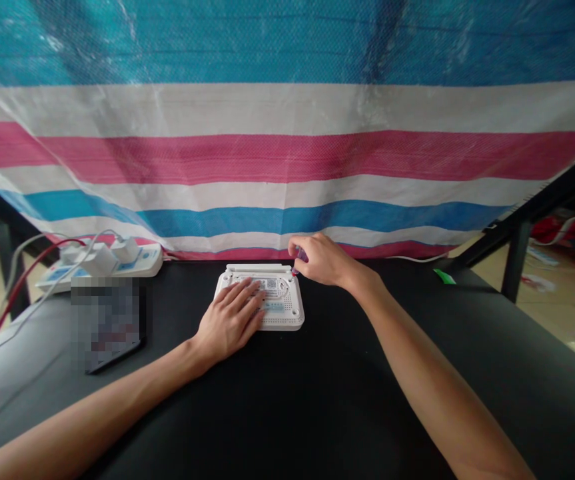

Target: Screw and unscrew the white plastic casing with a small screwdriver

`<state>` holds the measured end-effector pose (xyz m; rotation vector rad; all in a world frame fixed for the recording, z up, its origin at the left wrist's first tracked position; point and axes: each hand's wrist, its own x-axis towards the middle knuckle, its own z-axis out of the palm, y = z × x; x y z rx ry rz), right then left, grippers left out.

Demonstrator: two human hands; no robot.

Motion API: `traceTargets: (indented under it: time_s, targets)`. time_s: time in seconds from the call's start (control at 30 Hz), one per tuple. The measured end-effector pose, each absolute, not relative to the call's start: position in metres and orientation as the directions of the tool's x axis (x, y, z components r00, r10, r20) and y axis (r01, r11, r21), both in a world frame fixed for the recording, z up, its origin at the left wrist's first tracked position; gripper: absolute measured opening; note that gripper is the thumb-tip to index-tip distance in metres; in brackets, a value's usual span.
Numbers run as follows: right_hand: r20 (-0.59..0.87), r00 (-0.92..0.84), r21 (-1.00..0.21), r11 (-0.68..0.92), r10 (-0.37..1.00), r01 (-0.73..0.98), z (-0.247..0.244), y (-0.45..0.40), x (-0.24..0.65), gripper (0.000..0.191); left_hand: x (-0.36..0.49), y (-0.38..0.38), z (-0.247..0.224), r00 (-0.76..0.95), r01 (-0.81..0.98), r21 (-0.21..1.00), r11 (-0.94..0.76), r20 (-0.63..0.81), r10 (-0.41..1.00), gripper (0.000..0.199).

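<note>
A white router-like device [280, 323] lies with its labelled, vented face up on the black table [317, 400]. Fingers spread, my left hand [230, 320] rests flat on the left part of that face. My right hand [321, 260] is closed around a small purple screwdriver-like tool [301, 254], whose reddish lower end is at the device's back right corner. Most of the tool is hidden by the fingers.
At the back left is a white power strip [143, 261] with plugs and red and white cables. A pixelated dark device [122, 327] lies in front of it. A small green item [445, 277] sits at the back right. A striped sheet [287, 160] hangs behind the table.
</note>
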<state>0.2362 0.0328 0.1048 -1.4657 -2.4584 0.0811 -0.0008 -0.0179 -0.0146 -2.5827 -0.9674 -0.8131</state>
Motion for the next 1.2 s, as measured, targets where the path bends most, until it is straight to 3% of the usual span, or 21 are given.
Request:
traceTargets:
  time_s: [0.3,0.37,0.53,0.7,1.0,1.2]
  targets:
    - [0.23,-0.402,-0.198,0.447,0.886,0.872,0.102,0.035,0.23,0.026,-0.001,-0.018,-0.015,0.627,0.666,-0.058,-0.744,0.584,0.516,0.038]
    - [0.203,-0.4,-0.288,0.445,0.894,0.848,0.101,0.037,0.233,0.024,-0.001,-0.017,-0.015,0.624,0.666,-0.053,-0.744,0.585,0.518,0.038]
    - [-0.035,-0.441,-0.607,0.332,0.897,0.722,0.096,0.043,0.242,0.021,-0.001,-0.017,-0.016,0.623,0.668,-0.055,-0.742,0.588,0.517,0.038]
    - [-0.127,-0.438,-0.713,0.225,0.89,0.664,0.09,0.048,0.245,0.019,0.0,-0.018,-0.014,0.633,0.671,-0.077,-0.738,0.579,0.514,0.038]
    - [-0.015,-0.419,-0.767,0.259,0.908,0.588,0.098,0.045,0.25,0.018,0.0,-0.018,-0.013,0.63,0.668,-0.081,-0.739,0.59,0.505,0.036]
    - [0.045,-0.388,-0.776,0.277,0.921,0.567,0.107,0.041,0.254,0.018,-0.001,-0.019,-0.01,0.593,0.652,-0.012,-0.758,0.632,0.5,0.031]
